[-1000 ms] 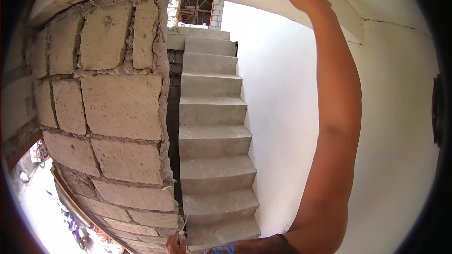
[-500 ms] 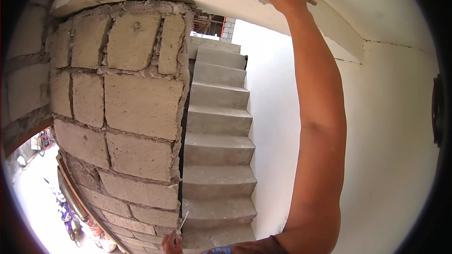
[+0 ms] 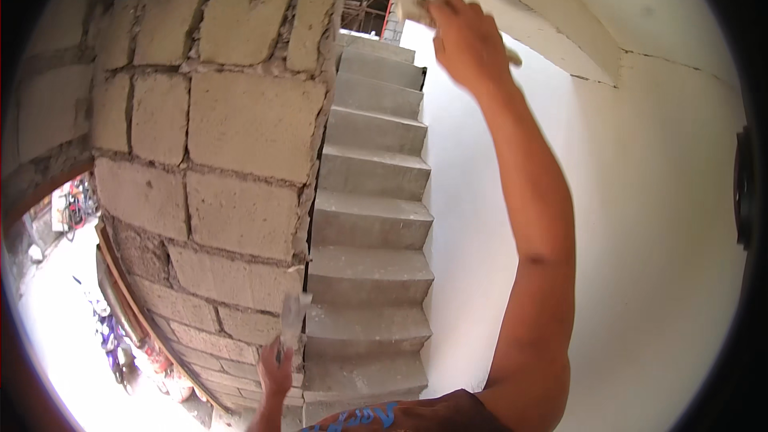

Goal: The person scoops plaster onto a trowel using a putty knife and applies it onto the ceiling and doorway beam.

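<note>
My right hand [image 3: 474, 46] is raised on a stretched arm below the pale beam [image 3: 512, 8]. Its fingers are closed around a scraper [image 3: 514, 57], whose handle end sticks out beside the wrist. The scraper's pale front end is blurred beyond my knuckles. Low down, in front of the block wall's edge, my left hand [image 3: 276, 370] grips a putty knife [image 3: 293, 318]. This knife's flat, greyish blade points up and is smeared by motion.
A rough concrete block wall [image 3: 248, 128] fills the left side. Bare concrete stairs [image 3: 372, 224] climb behind it, beside a smooth white wall [image 3: 472, 216]. Bright ground with boards [image 3: 120, 296] leaning along the wall shows at lower left. A dark round object [image 3: 742, 188] is at the right edge.
My right hand has come down and slightly left, away from the beam, with the scraper. My left hand has risen with the putty knife, its blade now turned broadside. The view has tilted lower.
</note>
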Available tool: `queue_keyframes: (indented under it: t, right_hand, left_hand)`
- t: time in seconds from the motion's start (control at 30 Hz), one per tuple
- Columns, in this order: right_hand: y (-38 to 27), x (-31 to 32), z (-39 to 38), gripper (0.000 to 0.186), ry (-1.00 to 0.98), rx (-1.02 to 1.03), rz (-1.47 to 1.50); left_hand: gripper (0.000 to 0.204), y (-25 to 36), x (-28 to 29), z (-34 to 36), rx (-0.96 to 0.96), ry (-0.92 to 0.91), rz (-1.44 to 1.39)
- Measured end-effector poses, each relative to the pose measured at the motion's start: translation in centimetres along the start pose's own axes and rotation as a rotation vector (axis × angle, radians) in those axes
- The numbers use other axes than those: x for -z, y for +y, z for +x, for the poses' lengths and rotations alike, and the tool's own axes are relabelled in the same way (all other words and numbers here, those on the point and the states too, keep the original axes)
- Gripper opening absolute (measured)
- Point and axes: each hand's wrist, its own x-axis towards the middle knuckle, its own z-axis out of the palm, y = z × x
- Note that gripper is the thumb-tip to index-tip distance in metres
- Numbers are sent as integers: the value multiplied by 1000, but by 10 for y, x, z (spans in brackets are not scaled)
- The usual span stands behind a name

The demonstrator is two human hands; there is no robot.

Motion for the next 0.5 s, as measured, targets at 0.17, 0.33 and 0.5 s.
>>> queue_keyframes:
  t: [0.17, 0.33, 0.5]
  right_hand:
    - [-81, 22, -111, 45, -148, -545, 1624]
    - [-148, 15, -190, 54, -93, -686, 2209]
    - [-182, 19, -207, 27, -73, -138, 1846]
  left_hand:
    - [35, 34, 14, 67, 235, -83, -386]
    - [26, 121, 44, 103, 389, -224, -926]
    - [26, 137, 71, 105, 409, -236, -875]
